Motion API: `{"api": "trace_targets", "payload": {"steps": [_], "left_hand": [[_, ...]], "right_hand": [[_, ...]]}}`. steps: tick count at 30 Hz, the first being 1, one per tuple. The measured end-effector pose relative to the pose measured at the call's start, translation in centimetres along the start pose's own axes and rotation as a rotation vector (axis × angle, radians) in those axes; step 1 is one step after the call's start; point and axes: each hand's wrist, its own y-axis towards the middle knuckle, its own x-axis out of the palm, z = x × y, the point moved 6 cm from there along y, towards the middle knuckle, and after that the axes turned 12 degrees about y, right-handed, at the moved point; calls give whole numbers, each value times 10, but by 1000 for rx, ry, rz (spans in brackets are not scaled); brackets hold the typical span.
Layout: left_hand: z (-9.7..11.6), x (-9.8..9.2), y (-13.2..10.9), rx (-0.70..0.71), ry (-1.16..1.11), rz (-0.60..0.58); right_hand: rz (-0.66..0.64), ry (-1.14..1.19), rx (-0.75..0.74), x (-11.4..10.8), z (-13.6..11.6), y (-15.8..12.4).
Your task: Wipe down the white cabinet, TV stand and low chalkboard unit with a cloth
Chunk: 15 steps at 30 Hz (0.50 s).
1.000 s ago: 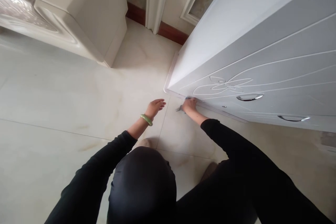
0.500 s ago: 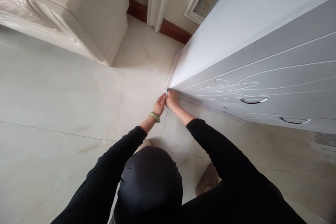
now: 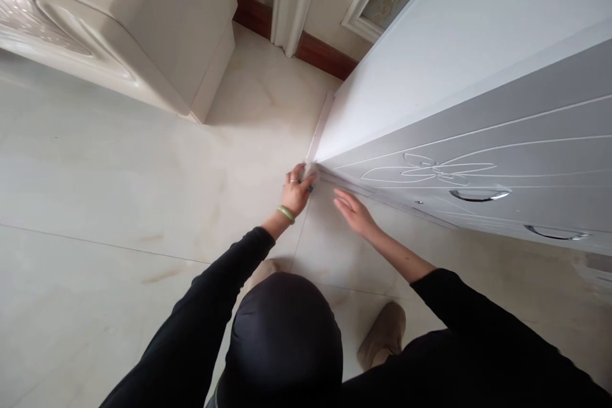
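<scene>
My left hand [image 3: 296,194], with a green bangle at the wrist and a ring on a finger, is closed around a small, whitish, roll-like object [image 3: 310,173]. That object is blurred and partly covered by my fingers, so its exact kind does not show. It is at the bottom front corner of the white cabinet [image 3: 406,76], by the pale strip [image 3: 321,124] along the cabinet's base. To the right, my right hand [image 3: 354,211] is apart from it, fingers stretched out and holding nothing, above the floor in front of the cabinet's base.
The cabinet front bears a carved flower and two chrome handles [image 3: 480,196]. At upper left stands a cream piece of furniture [image 3: 176,32]. Behind are a red-brown skirting board [image 3: 325,56] and a white moulding [image 3: 295,0]. My brown shoe [image 3: 382,335] rests on the tiled floor [image 3: 143,185].
Both hands were together at the cabinet corner. My right hand has drawn away to the right and opened. My left hand has turned and now grips the whitish object alone.
</scene>
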Motion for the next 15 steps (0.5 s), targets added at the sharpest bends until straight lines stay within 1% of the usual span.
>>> {"api": "trace_targets", "payload": {"steps": [2, 4, 7, 9, 11, 13, 14, 15], "left_hand": [[9, 13, 20, 71, 120, -166], [12, 21, 34, 124, 250, -285], [7, 17, 46, 166, 332, -329], [-4, 7, 52, 150, 334, -321], [-20, -9, 61, 45, 306, -250], [-36, -27, 70, -89, 277, -135], [-40, -33, 73, -121, 257, -81], [-39, -35, 76, -111, 234, -53]], "right_hand": [[52, -56, 50, -37, 13, -10], [101, -92, 105, -67, 26, -22], [160, -92, 183, -99, 45, -43], [196, -71, 228, -112, 54, -55], [226, -44, 235, -119, 52, -60], [252, 3, 168, -121, 37, -59], [264, 29, 113, -121, 26, -57], [279, 53, 57, -120, 13, -55]]}}
